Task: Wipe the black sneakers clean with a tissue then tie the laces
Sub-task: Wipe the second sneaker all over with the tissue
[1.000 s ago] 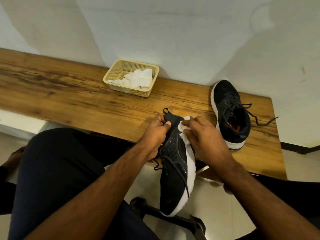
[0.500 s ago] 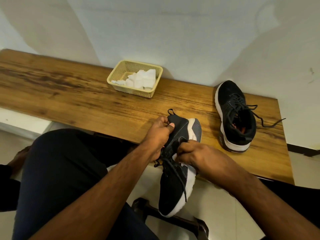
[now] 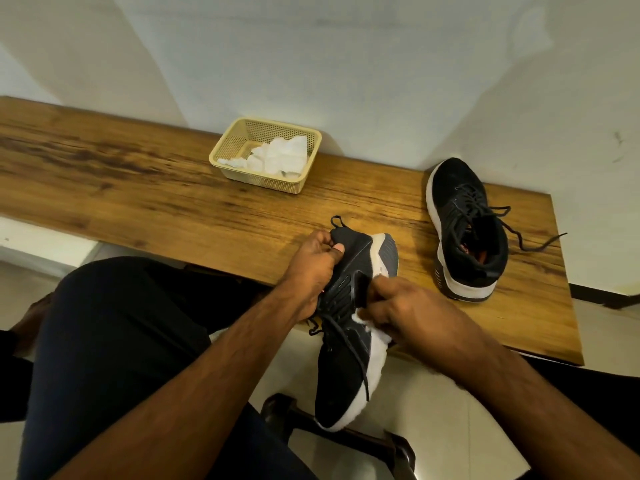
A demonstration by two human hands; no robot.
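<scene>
A black sneaker (image 3: 341, 372) with a white sole is held over the table's front edge, toe toward me, its heel resting near the wood. My left hand (image 3: 311, 268) grips its heel collar, thumb on the outside. My right hand (image 3: 405, 311) holds a white tissue (image 3: 363, 322) against the sneaker's side by the midsole. A loose lace (image 3: 349, 344) trails down the upper. The second black sneaker (image 3: 464, 230) lies on the table to the right, laces untied and spread.
A cream plastic basket (image 3: 304, 168) with crumpled white tissues sits at the back of the wooden table (image 3: 121, 181), against the white wall. My dark-trousered legs and a stool's dark frame (image 3: 346, 434) are below, over a tiled floor.
My right hand with the tissue has slid from the sneaker's heel down its side toward the middle. The left hand keeps its hold on the heel.
</scene>
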